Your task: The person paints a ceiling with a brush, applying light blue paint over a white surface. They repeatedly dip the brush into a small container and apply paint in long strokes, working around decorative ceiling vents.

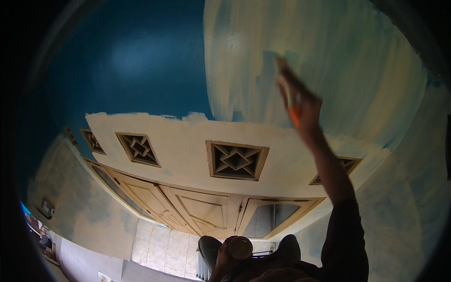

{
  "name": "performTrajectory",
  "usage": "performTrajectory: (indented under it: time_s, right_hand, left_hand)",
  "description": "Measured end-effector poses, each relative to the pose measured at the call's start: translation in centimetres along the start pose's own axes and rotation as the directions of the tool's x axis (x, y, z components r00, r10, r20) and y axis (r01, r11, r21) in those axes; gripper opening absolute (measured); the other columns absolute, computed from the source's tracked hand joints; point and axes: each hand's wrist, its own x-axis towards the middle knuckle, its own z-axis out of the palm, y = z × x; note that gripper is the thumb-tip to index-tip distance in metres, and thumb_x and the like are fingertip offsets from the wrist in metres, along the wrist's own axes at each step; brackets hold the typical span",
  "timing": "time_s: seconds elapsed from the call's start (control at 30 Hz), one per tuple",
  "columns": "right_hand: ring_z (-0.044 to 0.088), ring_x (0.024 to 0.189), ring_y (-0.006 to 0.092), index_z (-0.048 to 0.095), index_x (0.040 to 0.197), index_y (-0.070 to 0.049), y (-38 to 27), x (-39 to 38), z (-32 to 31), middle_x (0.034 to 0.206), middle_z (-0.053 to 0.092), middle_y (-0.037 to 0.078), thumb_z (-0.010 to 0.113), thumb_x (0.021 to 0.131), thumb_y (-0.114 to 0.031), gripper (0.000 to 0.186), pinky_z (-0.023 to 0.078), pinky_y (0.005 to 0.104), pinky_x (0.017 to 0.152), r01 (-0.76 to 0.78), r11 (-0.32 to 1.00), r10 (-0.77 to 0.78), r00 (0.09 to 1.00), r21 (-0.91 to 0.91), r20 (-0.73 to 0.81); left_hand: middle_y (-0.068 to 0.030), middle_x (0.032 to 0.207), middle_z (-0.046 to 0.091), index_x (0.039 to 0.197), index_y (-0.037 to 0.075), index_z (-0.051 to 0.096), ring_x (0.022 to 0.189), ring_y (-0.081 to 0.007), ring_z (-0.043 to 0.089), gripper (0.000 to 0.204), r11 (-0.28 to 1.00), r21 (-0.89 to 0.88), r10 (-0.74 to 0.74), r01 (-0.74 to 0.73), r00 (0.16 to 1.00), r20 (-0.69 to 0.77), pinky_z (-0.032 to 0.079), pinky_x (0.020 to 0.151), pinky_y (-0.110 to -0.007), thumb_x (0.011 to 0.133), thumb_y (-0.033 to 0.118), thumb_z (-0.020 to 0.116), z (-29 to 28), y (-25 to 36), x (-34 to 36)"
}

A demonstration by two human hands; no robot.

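From here I count five lattice vents (pixel 238 160) in the blue-and-cream wall (pixel 159 75) above the doors (pixel 199 207); right hand (pixel 304 105) clutches one brush (pixel 295 115), left hand (pixel 225 256) one round container (pixel 241 247).

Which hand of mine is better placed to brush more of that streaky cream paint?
Most likely your right hand: it is raised by the streaky cream paint, gripping an orange-handled brush, while your left hand is low, holding a round container.
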Motion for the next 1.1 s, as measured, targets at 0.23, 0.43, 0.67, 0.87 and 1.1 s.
performTrajectory:
  time_s: [0.23,0.43,0.67,0.87,1.1]
  right_hand:
    - [0.071,0.094,0.0318,0.069,0.109,0.000,-0.6,21.2,-1.7,0.114,0.070,0.018,0.069,0.091,-0.013,0.023,0.060,0.0383,0.081,0.467,0.517,-0.537,0.830,-0.718,0.153]
    - [0.071,0.085,0.0337,0.070,0.109,-0.001,0.0,23.3,-1.5,0.109,0.071,0.018,0.067,0.092,-0.016,0.023,0.059,0.0399,0.075,0.372,0.502,-0.395,0.902,-0.781,0.175]
    - [0.072,0.077,0.0217,0.059,0.133,-0.012,3.6,-3.6,2.8,0.097,0.072,0.010,0.063,0.093,-0.009,0.041,0.060,0.0325,0.065,0.265,0.809,-0.176,0.961,-0.525,0.213]
    - [0.073,0.083,0.0248,0.059,0.133,-0.011,1.1,-18.4,2.9,0.113,0.071,0.015,0.071,0.090,-0.015,0.045,0.061,0.0327,0.074,-0.043,0.900,0.166,0.954,-0.434,0.250]
    - [0.074,0.089,0.0218,0.067,0.119,-0.012,0.7,8.7,0.4,0.105,0.074,0.011,0.071,0.090,-0.019,0.030,0.061,0.0352,0.077,0.381,0.735,-0.377,0.917,-0.562,0.128]
  left_hand:
    - [-0.0175,0.110,0.068,0.119,0.001,0.059,0.100,-0.0315,0.069,0.065,0.997,0.025,-0.065,0.067,0.997,-0.046,0.057,0.086,-0.040,0.067,0.025,0.090,-0.1,3.5,1.4]
    - [-0.0179,0.109,0.069,0.121,0.000,0.056,0.098,-0.0311,0.071,0.068,0.994,-0.019,-0.112,0.111,0.990,-0.081,0.058,0.084,-0.039,0.066,0.023,0.090,0.3,4.2,1.6]
    - [-0.0170,0.109,0.069,0.120,0.002,0.058,0.099,-0.0305,0.070,0.067,1.000,0.011,0.008,-0.008,0.999,-0.047,0.057,0.084,-0.038,0.065,0.024,0.091,-0.2,1.9,0.8]
    - [-0.0155,0.111,0.068,0.120,0.004,0.059,0.101,-0.0309,0.069,0.068,0.999,0.032,-0.040,0.041,0.998,-0.042,0.056,0.085,-0.039,0.065,0.027,0.091,-0.8,0.5,-0.5]
    - [-0.0160,0.111,0.068,0.118,0.003,0.059,0.100,-0.0316,0.069,0.068,0.997,0.067,-0.019,0.025,0.996,-0.089,0.056,0.084,-0.040,0.065,0.028,0.092,-0.9,1.1,-0.7]
